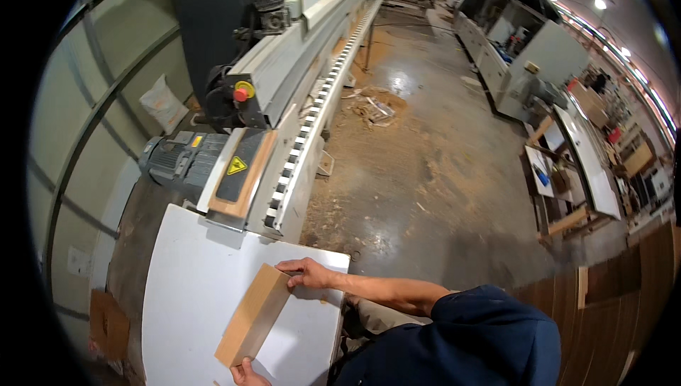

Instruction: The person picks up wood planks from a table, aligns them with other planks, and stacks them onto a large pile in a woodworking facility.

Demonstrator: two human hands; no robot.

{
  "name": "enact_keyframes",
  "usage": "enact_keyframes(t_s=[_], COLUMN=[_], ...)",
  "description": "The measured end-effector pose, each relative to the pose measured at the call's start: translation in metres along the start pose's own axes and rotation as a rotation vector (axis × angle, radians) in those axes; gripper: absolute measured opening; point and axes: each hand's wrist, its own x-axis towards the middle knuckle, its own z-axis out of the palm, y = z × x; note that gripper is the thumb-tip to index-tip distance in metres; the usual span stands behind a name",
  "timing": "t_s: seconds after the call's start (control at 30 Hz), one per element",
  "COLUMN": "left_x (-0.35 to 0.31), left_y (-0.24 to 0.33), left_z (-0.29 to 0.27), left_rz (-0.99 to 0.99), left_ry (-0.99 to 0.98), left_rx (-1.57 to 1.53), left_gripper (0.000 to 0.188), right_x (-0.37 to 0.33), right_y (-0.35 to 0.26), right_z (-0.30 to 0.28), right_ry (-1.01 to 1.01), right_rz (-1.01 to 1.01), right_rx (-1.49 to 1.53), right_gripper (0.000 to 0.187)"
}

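Note:
A long, light-brown wooden block [250, 315] lies at a slant over the white tabletop [181, 280]; whether it is one piece or stacked strips I cannot tell. My right hand [305, 273] grips its far end, fingers over the top edge and thumb lower down. At the near end, my left hand [248, 373] holds the lower corner, partly cut off by the picture's bottom edge. Just beyond the table stands a long machine with a black-and-white striped conveyor track [301, 138].
The machine carries a red emergency stop button [241, 93] and a yellow warning label [236, 165]. A grey motor [183, 161] sits at its left. Sawdust [379, 106] covers part of the floor. At right stands a white-topped workbench [585, 163].

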Motion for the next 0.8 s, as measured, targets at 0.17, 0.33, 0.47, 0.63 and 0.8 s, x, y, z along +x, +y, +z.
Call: enact_keyframes(t_s=[0.17, 0.33, 0.47, 0.63, 0.8], left_x=[0.018, 0.021, -0.008, -0.135, -0.322], left_y=[0.039, 0.089, 0.119, 0.237, 0.397], left_z=[0.023, 0.105, 0.211, 0.343, 0.413], left_rz=[0.016, 0.007, 0.244, 0.248, 0.405], left_ry=[-0.227, -0.642, -1.012, -1.565, -2.095], left_rx=[-0.015, -0.099, -0.141, -0.45, -0.523], left_gripper=[0.045, 0.047, 0.046, 0.019, 0.02], right_x=[-0.068, -0.184, -0.297, -0.418, -0.508], right_y=[-0.052, -0.143, -0.228, -0.387, -0.513], right_z=[-0.02, -0.04, -0.055, -0.004, 0.051], right_ry=[0.197, 0.684, 1.012, 1.487, 1.843], right_rz=[0.226, 0.267, 0.093, -0.022, -0.085], right_rx=[0.0, -0.14, -0.327, -0.543, -0.924], right_gripper=[0.051, 0.049, 0.047, 0.04, 0.036])
